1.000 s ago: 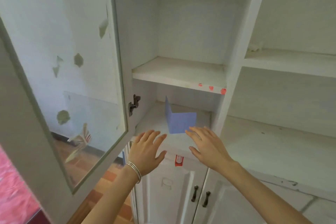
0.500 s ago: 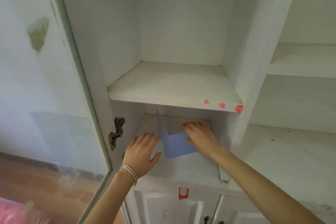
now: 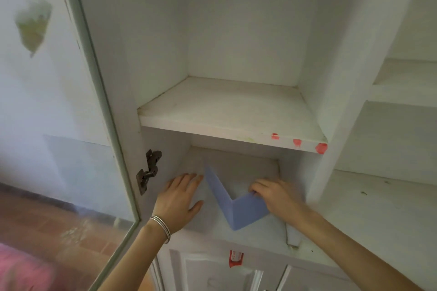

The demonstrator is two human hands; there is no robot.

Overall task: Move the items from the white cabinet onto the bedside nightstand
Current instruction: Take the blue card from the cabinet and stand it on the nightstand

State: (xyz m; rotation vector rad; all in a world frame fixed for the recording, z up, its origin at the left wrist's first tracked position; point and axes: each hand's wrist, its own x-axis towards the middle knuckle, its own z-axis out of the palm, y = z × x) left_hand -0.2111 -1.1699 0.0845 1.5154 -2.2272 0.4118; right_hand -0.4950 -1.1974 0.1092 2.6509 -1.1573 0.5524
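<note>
A folded blue card (image 3: pixel 238 208) stands open like a V on the lower shelf of the white cabinet (image 3: pixel 236 123). My right hand (image 3: pixel 276 198) grips the top edge of the card's right flap with curled fingers. My left hand (image 3: pixel 179 201), with thin bracelets at the wrist, is open with straight fingers just left of the card's left flap, inside the lower compartment. The nightstand is out of view.
The glass cabinet door (image 3: pixel 71 101) stands open on my left, with a dark hinge (image 3: pixel 149 175) at its edge. Open white shelves (image 3: pixel 390 196) lie to the right. Lower cabinet doors (image 3: pixel 212 271) sit below. Red-brown floor tiles show through the glass.
Both hands have reached deeper into the lower compartment. My right hand now grips the card's right flap, and the card has tilted and spread wider. The camera has moved closer.
</note>
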